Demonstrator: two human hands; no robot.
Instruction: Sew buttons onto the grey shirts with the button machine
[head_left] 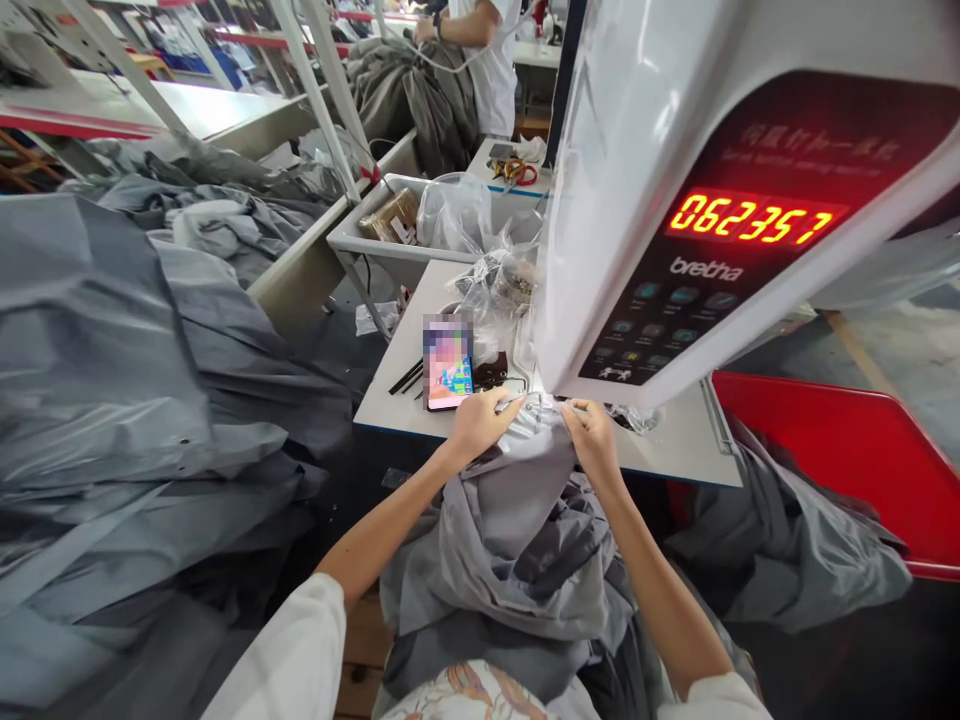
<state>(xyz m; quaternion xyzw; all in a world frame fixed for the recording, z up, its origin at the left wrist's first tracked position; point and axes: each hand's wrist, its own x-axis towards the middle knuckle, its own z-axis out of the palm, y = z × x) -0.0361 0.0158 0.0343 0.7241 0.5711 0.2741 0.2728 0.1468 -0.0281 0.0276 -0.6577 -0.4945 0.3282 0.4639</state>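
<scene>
Grey fabric (517, 500) spreads over my lap and rises to the table edge, where both hands grip its upper border. My left hand (484, 425) pinches the fabric on the left, close to a smartphone (450, 368) with a lit screen. On the right, my right hand (591, 432) pinches the same border between thumb and fingers. The held edge lies beneath the head of a white machine (637, 200) with a red display reading 062357. The machine's working point is mostly hidden under its head.
A white table (405, 400) carries plastic bags (491, 290). Behind it stands a white bin (360, 240) with a cardboard box. Grey fabric heaps (97, 400) fill the left; a red container (840, 430) stands right. Scissors (517, 172) and a person in white (495, 80) are farther back.
</scene>
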